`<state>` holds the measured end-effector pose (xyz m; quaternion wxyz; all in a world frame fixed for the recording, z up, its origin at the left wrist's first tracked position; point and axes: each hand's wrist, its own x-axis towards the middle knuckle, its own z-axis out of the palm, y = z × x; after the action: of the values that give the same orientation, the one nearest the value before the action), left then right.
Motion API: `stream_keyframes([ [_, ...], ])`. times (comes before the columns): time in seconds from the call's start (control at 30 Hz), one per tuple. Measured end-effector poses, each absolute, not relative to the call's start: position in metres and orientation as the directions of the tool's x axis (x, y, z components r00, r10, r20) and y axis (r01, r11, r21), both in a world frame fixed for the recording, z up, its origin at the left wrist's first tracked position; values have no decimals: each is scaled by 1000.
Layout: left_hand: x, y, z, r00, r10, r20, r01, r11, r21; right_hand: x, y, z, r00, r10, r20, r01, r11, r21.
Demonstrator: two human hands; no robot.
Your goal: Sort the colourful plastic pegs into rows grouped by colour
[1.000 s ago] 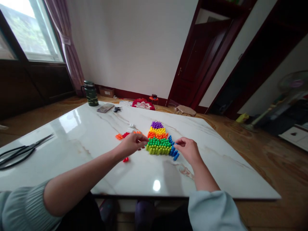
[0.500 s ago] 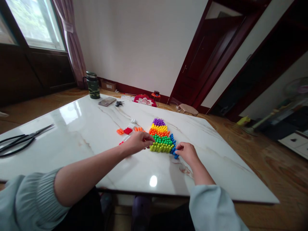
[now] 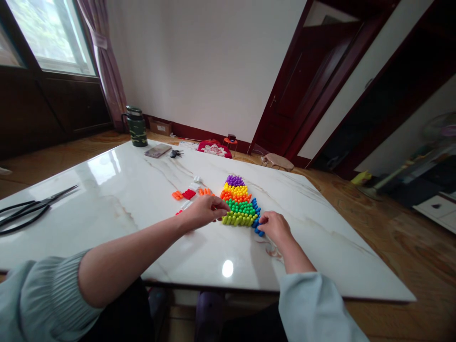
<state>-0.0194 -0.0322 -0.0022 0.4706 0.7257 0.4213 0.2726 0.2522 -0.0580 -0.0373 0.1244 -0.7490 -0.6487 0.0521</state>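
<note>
On the white table a block of small round-topped beads is set in colour bands: purple beads [image 3: 235, 180] at the back, then yellow beads [image 3: 236, 190], orange beads [image 3: 240, 196], green beads [image 3: 242, 207] and lime beads [image 3: 238, 219] in front. Blue beads [image 3: 256, 209] form a slanting strip along the right side. My left hand [image 3: 204, 210] is at the block's left edge, its fingers drawn together by the green and lime bands; anything in them is hidden. My right hand [image 3: 276, 225] has thumb and fingers closed at the near end of the blue strip.
Left of the block lie loose orange pieces [image 3: 177, 195], red pieces [image 3: 189, 194] and white pieces [image 3: 197, 179]. Black-handled scissors [image 3: 33, 209] lie at the far left. A phone [image 3: 157, 150], keys [image 3: 175, 153] and a camouflage flask [image 3: 137, 127] stand toward the back.
Both hands stay almost in place. My right hand's fingertips have shifted very slightly at the blue beads; the bead block looks the same.
</note>
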Motion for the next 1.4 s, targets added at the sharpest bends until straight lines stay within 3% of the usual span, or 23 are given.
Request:
stream_keyframes([
  [0.17, -28, -23, -7, 449, 893, 25, 377, -215, 901, 232, -61, -20, 159, 954, 254, 901, -35, -433],
  [0.23, -37, -15, -9, 401, 915, 54, 397, -226, 889, 212, -63, -16, 88, 964, 251, 862, 52, -504],
  [0.3, -50, -6, -10, 336, 940, 64, 430, -214, 877, 187, -67, -14, -64, 983, 170, 837, 146, -528],
  [0.4, -76, 5, -11, 231, 971, 64, 538, -182, 823, 150, -74, -13, -324, 945, -55, 844, 262, -469],
  [0.53, -114, 13, -17, 228, 974, 22, 730, -186, 658, 117, -79, -16, -439, 861, -257, 867, 331, -372],
  [0.7, -142, 7, -38, 365, 915, -172, 816, -225, 533, 95, -68, -25, -408, 892, -193, 876, 324, -356],
  [0.93, -130, -4, -59, 454, 880, -137, 829, -361, 427, 63, -42, -41, -272, 962, 4, 918, 260, -300],
  [1.17, -111, -19, -53, 364, 920, -145, 917, -327, 227, 56, -30, -50, -181, 971, -154, 971, 151, -185],
  [1.3, -109, -20, -56, 322, 936, -145, 936, -292, 194, 60, -33, -52, -195, 973, -126, 972, 175, -154],
  [1.4, -111, -16, -58, 293, 943, -156, 944, -260, 201, 64, -31, -55, -197, 977, -82, 961, 176, -213],
])
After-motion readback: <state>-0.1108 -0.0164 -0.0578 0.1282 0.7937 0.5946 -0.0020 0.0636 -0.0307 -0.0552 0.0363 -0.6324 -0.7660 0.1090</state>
